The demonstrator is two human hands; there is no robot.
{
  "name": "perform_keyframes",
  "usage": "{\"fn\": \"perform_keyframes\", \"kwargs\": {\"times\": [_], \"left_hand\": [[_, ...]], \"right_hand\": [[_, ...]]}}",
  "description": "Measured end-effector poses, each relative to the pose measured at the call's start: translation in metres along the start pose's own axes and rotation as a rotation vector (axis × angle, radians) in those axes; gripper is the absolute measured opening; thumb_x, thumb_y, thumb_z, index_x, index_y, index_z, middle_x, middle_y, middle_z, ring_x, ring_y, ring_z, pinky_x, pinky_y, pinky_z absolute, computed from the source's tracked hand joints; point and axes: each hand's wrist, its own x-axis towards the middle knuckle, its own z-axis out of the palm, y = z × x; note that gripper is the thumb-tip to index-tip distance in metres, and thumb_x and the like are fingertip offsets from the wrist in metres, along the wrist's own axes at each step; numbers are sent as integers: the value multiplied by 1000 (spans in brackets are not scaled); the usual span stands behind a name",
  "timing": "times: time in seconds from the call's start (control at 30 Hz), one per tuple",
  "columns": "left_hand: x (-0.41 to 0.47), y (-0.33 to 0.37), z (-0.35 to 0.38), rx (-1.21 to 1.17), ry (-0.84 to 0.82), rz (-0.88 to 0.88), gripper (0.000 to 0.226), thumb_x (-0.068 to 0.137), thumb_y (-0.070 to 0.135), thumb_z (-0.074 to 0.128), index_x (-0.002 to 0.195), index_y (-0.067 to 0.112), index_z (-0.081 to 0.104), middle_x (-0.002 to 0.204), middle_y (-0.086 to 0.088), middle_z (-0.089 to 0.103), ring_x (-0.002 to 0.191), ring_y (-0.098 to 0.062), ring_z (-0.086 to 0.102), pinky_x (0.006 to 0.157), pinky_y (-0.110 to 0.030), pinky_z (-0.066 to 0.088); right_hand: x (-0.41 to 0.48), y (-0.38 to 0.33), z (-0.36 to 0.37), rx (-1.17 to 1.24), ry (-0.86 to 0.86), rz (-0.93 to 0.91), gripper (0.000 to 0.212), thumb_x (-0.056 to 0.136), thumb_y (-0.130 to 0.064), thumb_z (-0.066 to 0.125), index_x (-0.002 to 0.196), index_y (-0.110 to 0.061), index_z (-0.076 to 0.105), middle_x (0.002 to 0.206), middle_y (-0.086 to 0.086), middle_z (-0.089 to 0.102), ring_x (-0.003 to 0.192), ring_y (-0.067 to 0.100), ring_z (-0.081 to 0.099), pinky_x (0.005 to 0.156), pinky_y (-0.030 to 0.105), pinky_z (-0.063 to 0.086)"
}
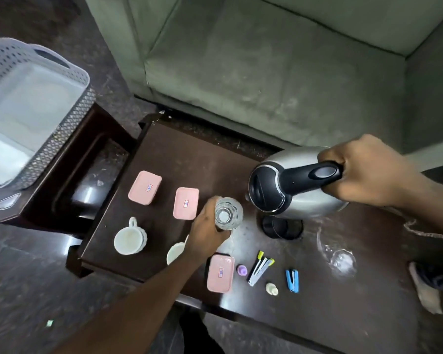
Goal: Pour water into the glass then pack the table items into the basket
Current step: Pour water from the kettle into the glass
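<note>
Nearest first: on the dark table (330, 315), close to its near edge, sit 1 pink lidded box (220, 273) with a small sticker, print too small to read, then a purple cap (242, 269), a bundle of pens (260, 268), a small cream bottle (272, 288) and a blue stapler (292, 277). An empty clear glass (339, 256) lies tipped over at the right.

Left hand (207, 232) is wrapped around the side of the upright glass (228, 213), fingers curled on its left wall, rim up and free. It covers part of 1 white cup (175, 252); a 2nd white cup (129, 238) stands further left.

Right hand (368, 172) is clenched on the black handle of the steel kettle (296, 180), fingers closed under the grip. Kettle is lifted clear of its black base (281, 227) and tilted, spout just beside the glass rim, not touching. Cannot tell if water is flowing.

Further back, 2 more pink boxes (145, 187) (186, 203), stickers equally unreadable.

Far left, the grey perforated basket (69, 123) sits on a separate dark stand, well apart from the glass. A green sofa (266, 72) is behind the table.
</note>
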Motion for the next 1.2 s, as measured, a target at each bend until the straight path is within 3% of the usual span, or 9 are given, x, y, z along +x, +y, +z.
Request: {"fn": "perform_keyframes", "kwargs": {"times": [0.2, 0.43, 0.53, 0.67, 0.87, 1.0, 1.2], "left_hand": [[2, 1, 5, 26, 2, 10, 81, 69, 8, 84, 139, 24, 46, 128, 7, 64, 120, -19, 63, 101, -42, 52], [3, -3, 4, -2, 10, 10, 80, 69, 8, 84, 138, 26, 49, 127, 9, 65, 118, -19, 64, 101, -42, 53], [4, -5, 5, -4, 11, 20, 82, 68, 8, 85, 139, 26, 49, 127, 9, 65, 119, -17, 63, 102, -40, 52], [4, -8, 5, -14, 9, 33, 82, 66, 7, 85, 138, 26, 49, 125, 9, 65, 118, -16, 63, 102, -40, 52], [5, -9, 6, -32, 6, 61, 79, 67, 7, 86, 134, 29, 50, 122, 11, 66, 114, -13, 64, 98, -40, 55], [5, -10, 6, -31, 8, 58, 78, 68, 9, 87, 132, 33, 50, 120, 14, 66, 112, -10, 64, 96, -36, 56], [6, -13, 7, -22, 11, 51, 78, 69, 12, 87, 134, 33, 50, 120, 13, 67, 109, -9, 64, 91, -20, 52]], "right_hand": [[-7, -5, 14, -149, -75, -18, 32, 57, -17, 66, 53, -22, 35, 50, 7, 51, 50, 38, 48, 49, 30, 31], [-11, -20, 18, -250, -87, -41, 16, 54, -33, 47, 58, -22, 36, 53, 3, 44, 56, 41, 57, 52, 31, 39], [-9, -22, 15, -275, -87, -51, 16, 54, -33, 47, 59, -21, 38, 52, 0, 40, 56, 40, 58, 52, 31, 39], [-7, -25, 12, -334, -104, -61, 16, 57, -32, 51, 62, -19, 43, 55, 4, 49, 56, 39, 57, 51, 31, 39], [-10, -26, -3, -427, -94, -59, 16, 59, -29, 61, 63, -18, 49, 53, -1, 41, 53, 37, 54, 50, 29, 34], [-13, -25, -12, -469, -94, -46, 18, 59, -30, 60, 62, -19, 46, 52, -1, 41, 50, 34, 43, 49, 30, 34], [-18, -28, -16, -486, -101, -57, 21, 61, -30, 57, 59, -20, 39, 52, -3, 40, 51, 33, 43, 49, 28, 31]]}}
